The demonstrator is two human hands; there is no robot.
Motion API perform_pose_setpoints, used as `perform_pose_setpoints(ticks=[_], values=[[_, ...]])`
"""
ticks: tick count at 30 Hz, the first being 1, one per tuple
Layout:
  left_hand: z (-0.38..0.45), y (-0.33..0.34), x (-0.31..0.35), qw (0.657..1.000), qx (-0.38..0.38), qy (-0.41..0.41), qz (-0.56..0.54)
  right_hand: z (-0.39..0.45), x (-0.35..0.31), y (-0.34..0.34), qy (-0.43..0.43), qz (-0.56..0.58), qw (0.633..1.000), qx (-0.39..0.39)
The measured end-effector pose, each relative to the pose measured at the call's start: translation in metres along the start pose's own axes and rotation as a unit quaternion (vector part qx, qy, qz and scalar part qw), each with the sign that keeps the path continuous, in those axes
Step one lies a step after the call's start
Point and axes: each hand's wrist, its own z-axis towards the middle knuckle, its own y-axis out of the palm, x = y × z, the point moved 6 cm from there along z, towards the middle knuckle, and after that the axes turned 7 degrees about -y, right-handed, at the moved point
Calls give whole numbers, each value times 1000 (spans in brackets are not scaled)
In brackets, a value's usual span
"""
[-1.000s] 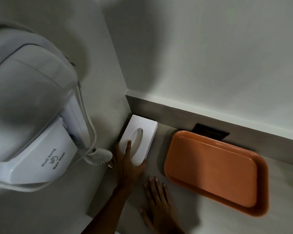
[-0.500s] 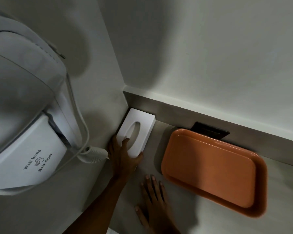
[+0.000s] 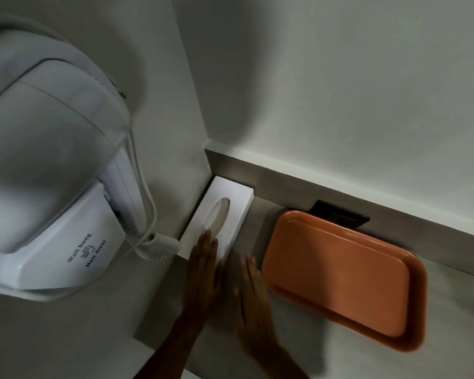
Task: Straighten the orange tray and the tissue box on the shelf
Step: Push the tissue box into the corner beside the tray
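Observation:
A white tissue box (image 3: 225, 203) with an oval slot lies in the shelf's back left corner, its long side along the left wall. My left hand (image 3: 203, 272) rests flat on its near end, fingers straight and together, fingertips near the slot. My right hand (image 3: 253, 302) lies flat on the grey shelf (image 3: 257, 351) between the box and the orange tray (image 3: 340, 274), fingers extended, holding nothing. The empty tray sits to the right, skewed relative to the back ledge, its near right corner reaching toward the shelf's front.
A white wall-hung hair dryer (image 3: 52, 173) with a coiled cord (image 3: 159, 244) juts out from the left wall, close to the box. A small black object (image 3: 340, 216) leans against the back ledge behind the tray. White walls meet at the corner.
My left hand has flattened on the box's near end, its fingers no longer wrapped around the corner. My right hand has slid forward toward the tray. The box lies closer along the left wall.

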Motion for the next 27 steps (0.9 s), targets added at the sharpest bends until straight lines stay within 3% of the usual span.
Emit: perform_pose_setpoints(ticks=[3,8,10,12,15,21,27], values=[[-6,-1,-1,999,-23,7,34,52,3,-9,0,-53,999,-13],[-6,3,1,986,-72,8,152,93,33,7,1,-132,981,-141],[-4,2,2,985,-56,5,161,96,43,10,8,-137,978,-159],[0,-2,0,987,-14,0,162,100,46,11,3,-139,977,-160],[7,-4,-7,980,10,55,189,110,44,14,-11,-174,973,-154],[10,4,-21,972,-9,80,222,114,44,17,4,-187,970,-158],[11,3,-27,979,-38,91,181,109,29,5,-5,-177,974,-143]])
